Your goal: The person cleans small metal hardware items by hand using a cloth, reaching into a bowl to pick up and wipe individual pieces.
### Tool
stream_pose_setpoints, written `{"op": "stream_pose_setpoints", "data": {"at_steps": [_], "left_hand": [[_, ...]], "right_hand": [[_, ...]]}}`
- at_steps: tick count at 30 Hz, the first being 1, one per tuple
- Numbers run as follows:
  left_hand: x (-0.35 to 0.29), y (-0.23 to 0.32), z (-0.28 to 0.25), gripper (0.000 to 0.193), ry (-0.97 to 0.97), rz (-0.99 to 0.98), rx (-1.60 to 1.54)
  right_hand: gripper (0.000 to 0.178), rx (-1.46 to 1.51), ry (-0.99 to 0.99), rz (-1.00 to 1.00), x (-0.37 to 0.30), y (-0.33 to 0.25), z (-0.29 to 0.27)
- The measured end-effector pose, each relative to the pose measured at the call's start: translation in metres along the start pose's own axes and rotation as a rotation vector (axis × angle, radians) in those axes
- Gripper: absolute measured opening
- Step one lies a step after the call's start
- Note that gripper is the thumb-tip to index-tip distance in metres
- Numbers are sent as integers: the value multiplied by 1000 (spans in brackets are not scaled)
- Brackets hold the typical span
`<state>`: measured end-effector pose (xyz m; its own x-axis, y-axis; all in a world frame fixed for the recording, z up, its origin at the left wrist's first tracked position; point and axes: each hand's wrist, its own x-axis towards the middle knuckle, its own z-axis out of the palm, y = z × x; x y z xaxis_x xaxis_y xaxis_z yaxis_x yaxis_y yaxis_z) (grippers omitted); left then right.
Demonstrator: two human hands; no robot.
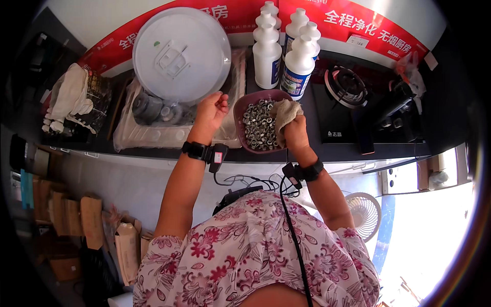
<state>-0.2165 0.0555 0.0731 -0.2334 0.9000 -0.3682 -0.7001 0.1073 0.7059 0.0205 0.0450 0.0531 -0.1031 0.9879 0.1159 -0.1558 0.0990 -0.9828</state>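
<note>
A dark reddish bowl [240, 118] full of small shiny metal nuts [260, 125] stands on the counter in front of me. At its right side my right hand [295, 132] is closed on a beige cloth [286, 113], which hangs over the bowl's rim and partly covers the nuts. My left hand [213, 110] is raised to the left of the bowl, apart from it, with its fingers curled together. Whatever those fingers hold, if anything, is too small or hidden to make out. Both wrists wear black straps with small devices.
Several white bottles [267, 61] stand behind the bowl. A large round white lid [181, 53] leans over a plastic-wrapped sink [169, 134] at left. White gloves [71, 94] lie far left. A black gas stove [332, 117] is at right. A cable runs down my front.
</note>
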Motion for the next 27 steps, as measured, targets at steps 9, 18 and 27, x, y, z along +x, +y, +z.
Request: {"op": "stream_pose_setpoints", "data": {"at_steps": [9,18,27], "left_hand": [[-13,-9,8,11,-90,123,257],[-49,-36,47,10,-442,505,1392],[-50,-66,38,7,-425,1005,2156]], "right_hand": [[22,-33,-5,-8,-3,-9,3],[22,22,-2,57,-5,-16,4],[21,15,-49,6,1,3,0]]}}
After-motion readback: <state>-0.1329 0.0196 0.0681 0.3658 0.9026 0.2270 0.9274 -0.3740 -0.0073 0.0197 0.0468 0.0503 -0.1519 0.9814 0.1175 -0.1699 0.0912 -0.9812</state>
